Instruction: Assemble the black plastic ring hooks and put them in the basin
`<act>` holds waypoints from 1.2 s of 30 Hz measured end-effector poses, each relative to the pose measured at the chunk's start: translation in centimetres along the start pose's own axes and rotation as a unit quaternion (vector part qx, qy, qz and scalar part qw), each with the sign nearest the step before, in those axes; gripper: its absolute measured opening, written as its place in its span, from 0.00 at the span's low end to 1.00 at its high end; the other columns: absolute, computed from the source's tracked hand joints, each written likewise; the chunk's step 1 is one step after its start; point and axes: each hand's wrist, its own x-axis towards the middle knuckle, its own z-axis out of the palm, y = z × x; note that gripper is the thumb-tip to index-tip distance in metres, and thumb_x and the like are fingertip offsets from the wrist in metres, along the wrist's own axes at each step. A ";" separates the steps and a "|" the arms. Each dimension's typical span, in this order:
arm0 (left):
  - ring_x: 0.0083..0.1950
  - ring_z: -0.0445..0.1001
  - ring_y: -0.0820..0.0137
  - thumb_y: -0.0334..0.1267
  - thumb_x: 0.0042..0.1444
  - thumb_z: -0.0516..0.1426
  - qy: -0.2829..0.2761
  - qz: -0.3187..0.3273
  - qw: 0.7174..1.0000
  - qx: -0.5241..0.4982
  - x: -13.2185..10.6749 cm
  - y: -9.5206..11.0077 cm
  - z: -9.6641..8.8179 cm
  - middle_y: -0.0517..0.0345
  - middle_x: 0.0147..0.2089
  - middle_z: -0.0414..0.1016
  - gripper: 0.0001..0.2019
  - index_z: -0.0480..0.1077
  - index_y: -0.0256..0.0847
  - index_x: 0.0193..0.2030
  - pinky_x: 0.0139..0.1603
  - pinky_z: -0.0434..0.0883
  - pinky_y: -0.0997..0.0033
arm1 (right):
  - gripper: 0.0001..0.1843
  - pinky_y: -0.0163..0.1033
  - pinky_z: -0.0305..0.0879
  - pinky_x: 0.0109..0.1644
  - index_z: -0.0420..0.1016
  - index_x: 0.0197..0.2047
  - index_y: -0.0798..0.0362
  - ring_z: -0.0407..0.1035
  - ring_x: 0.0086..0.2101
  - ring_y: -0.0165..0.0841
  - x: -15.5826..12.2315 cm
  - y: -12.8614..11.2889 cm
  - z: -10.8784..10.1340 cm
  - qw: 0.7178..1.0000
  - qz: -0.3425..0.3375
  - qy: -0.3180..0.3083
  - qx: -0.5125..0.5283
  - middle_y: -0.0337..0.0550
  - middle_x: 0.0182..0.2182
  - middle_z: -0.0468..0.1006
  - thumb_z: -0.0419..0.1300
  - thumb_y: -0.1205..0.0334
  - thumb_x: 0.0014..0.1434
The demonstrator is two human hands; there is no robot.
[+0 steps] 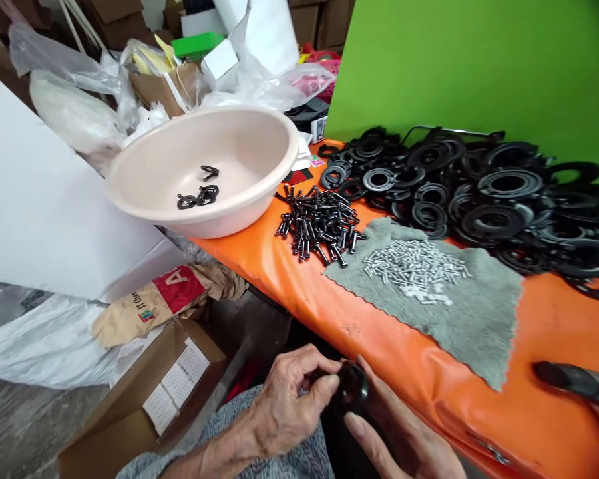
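A glossy black ring [353,388] is held over my lap, close to the table's front edge. My left hand [294,392] pinches at its left side with thumb and index finger; whether a small part is also between them is hidden. From the right, my right hand [399,426] grips the same ring between thumb and fingers. Beyond my hands, a grey-green cloth [479,326] carries a heap of small silver pins [416,263]. To its left lies a pile of short black rods with rounded ends [319,223].
Many black rings [494,186] are heaped before a green panel [479,66]. A beige basin [249,150] holds several black pieces. A dark-handled tool [564,379] lies on the orange table cover [379,332] at right. Below left stands an open cardboard box [114,392].
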 end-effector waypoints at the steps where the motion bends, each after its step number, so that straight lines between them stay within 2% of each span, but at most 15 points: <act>1: 0.33 0.67 0.72 0.34 0.61 0.54 0.001 0.002 1.000 0.002 -0.1 -0.1 0.0 0.55 0.33 0.70 0.09 0.76 0.35 0.38 0.33 0.64 0.75 | 0.28 0.45 0.72 0.54 0.70 0.61 0.42 0.74 0.50 0.43 -0.1 -0.1 0.3 1.000 -0.006 0.009 -0.004 0.40 0.54 0.76 0.65 0.54 0.57; 7: 0.35 0.68 0.72 0.35 0.62 0.54 -0.012 0.002 1.000 0.004 -0.9 -0.4 -0.2 0.55 0.35 0.71 0.09 0.76 0.36 0.40 0.34 0.64 0.75 | 0.30 0.41 0.73 0.53 0.64 0.65 0.45 0.71 0.53 0.41 -1.6 0.8 2.5 0.999 -0.027 0.043 0.012 0.43 0.58 0.72 0.63 0.58 0.60; 14: 0.37 0.68 0.72 0.37 0.63 0.55 -0.047 -0.013 0.998 -0.026 -1.1 -0.7 -0.6 0.55 0.36 0.70 0.09 0.75 0.34 0.40 0.38 0.66 0.74 | 0.33 0.42 0.67 0.60 0.57 0.67 0.32 0.67 0.57 0.36 -2.1 0.4 2.3 0.998 -0.047 0.012 0.039 0.35 0.61 0.69 0.61 0.64 0.62; 17: 0.38 0.69 0.71 0.36 0.63 0.55 -0.058 -0.015 0.998 -0.023 -1.1 -0.7 -0.7 0.55 0.36 0.71 0.09 0.75 0.34 0.41 0.39 0.66 0.73 | 0.33 0.40 0.69 0.58 0.58 0.66 0.31 0.70 0.55 0.35 -2.0 -0.1 1.9 0.997 -0.052 0.013 0.048 0.35 0.60 0.70 0.62 0.64 0.62; 20: 0.38 0.69 0.71 0.36 0.63 0.55 -0.068 -0.020 0.997 -0.015 -1.1 -0.6 -0.6 0.54 0.37 0.71 0.09 0.75 0.34 0.41 0.39 0.66 0.73 | 0.33 0.34 0.72 0.52 0.61 0.65 0.32 0.72 0.51 0.34 -1.9 -0.1 1.7 0.995 -0.079 0.037 0.048 0.35 0.58 0.73 0.64 0.64 0.60; 23: 0.37 0.69 0.71 0.36 0.64 0.55 -0.081 -0.033 0.996 -0.010 -1.4 -0.4 -0.6 0.55 0.36 0.70 0.09 0.75 0.35 0.41 0.38 0.66 0.73 | 0.32 0.31 0.72 0.50 0.63 0.65 0.34 0.74 0.49 0.32 -2.2 0.2 1.8 0.996 -0.072 0.043 0.043 0.36 0.55 0.76 0.64 0.62 0.60; 26: 0.37 0.69 0.72 0.38 0.64 0.54 -0.091 -0.051 0.995 0.000 -1.9 -0.4 -0.6 0.56 0.37 0.70 0.10 0.76 0.37 0.43 0.38 0.66 0.73 | 0.31 0.33 0.72 0.51 0.62 0.64 0.33 0.74 0.49 0.32 -2.9 0.5 2.1 0.997 -0.036 0.029 0.054 0.35 0.55 0.76 0.64 0.60 0.60; 30: 0.36 0.66 0.72 0.39 0.64 0.55 -0.101 -0.073 0.992 0.016 -2.5 -0.6 -0.5 0.57 0.36 0.68 0.11 0.76 0.39 0.43 0.37 0.65 0.74 | 0.31 0.34 0.74 0.49 0.61 0.65 0.33 0.75 0.48 0.31 -3.9 0.6 2.2 0.996 -0.021 0.039 0.075 0.36 0.56 0.75 0.63 0.59 0.61; 36: 0.34 0.65 0.73 0.47 0.64 0.55 -0.112 -0.087 0.990 -0.007 -2.3 -1.6 0.6 0.57 0.34 0.65 0.15 0.77 0.38 0.41 0.35 0.64 0.75 | 0.32 0.38 0.76 0.47 0.63 0.65 0.41 0.78 0.43 0.36 -5.2 1.2 2.6 0.996 -0.030 0.078 -0.008 0.42 0.53 0.78 0.64 0.60 0.59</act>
